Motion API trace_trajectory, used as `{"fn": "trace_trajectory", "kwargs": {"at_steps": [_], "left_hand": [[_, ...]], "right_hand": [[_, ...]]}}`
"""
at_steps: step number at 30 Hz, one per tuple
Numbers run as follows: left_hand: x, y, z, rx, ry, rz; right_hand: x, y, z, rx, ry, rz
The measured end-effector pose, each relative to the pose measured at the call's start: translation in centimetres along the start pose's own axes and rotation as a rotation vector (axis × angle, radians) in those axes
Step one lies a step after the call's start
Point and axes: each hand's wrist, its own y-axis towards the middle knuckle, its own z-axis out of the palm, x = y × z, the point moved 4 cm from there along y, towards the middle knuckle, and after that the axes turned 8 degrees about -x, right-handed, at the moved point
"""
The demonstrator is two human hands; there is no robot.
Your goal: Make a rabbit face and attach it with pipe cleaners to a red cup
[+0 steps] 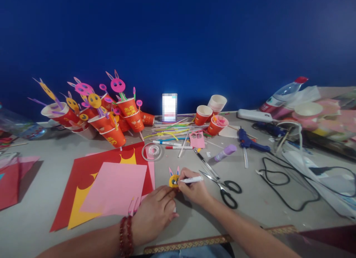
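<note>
Clock centred on yellow rabbit face (pixel 171 181), on grey table (pixel 194 222). Right hand (pixel 194 189), 4 o'clock, pinching white marker (pixel 193 180), tip at face's eye. Left hand (pixel 155 209), 7 o'clock, fingers close together, tips at face's lower edge; cannot tell whether pinching. 1 o'clock: red cup (pixel 217 128) holding pink and orange scraps. 10 o'clock: tilted cup (pixel 63 116), purple stems inside. 2 o'clock: red-capped bottle (pixel 282 94), contents unclear.
</note>
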Motion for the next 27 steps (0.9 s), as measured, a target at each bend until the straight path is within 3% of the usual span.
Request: {"fn": "trace_trajectory", "kwargs": {"at_steps": [27], "left_hand": [[0.03, -0.08, 0.14, -0.005, 0.029, 0.005]], "right_hand": [[-0.31, -0.07, 0.11, -0.033, 0.003, -0.001]]}}
